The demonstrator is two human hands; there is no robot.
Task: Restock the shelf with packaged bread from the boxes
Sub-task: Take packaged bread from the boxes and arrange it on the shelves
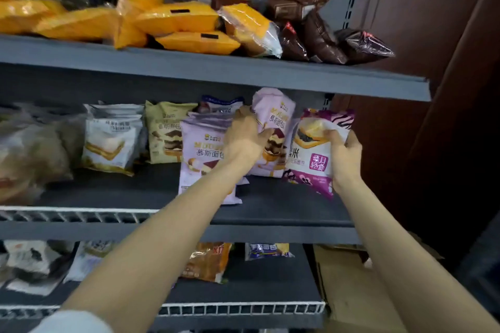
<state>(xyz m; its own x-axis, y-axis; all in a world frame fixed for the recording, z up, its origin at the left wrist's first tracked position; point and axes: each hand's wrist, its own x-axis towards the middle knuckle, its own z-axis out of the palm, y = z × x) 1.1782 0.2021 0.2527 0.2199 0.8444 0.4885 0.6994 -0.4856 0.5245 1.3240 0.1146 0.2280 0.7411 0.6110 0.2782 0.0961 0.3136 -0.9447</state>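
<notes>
Grey metal shelving in three visible tiers stands against a dark brown wooden wall at the right. Top tier: orange packets across the left and middle, dark brown packets at the right end, one overhanging the front edge; the far-left stock is blurred and cannot be read. Middle tier: a white packet and an olive packet stand upright toward the back; a pale lilac packet leans nearer the front edge, partly covered by the left forearm. Left hand, fingers curled, grips a pink packet standing upright right of centre, its lower part hidden by the hand. Right hand grips a purple-and-white packet at its right side, fingers wrapped over the front, just beside the pink one near the tier's right end. Stock at the middle tier's left end is a brownish blur. Bottom tier: an orange-brown packet and a blue-banded packet, both cut off above by the tier edge. A cardboard box sits at lower right, partly behind the right forearm.
</notes>
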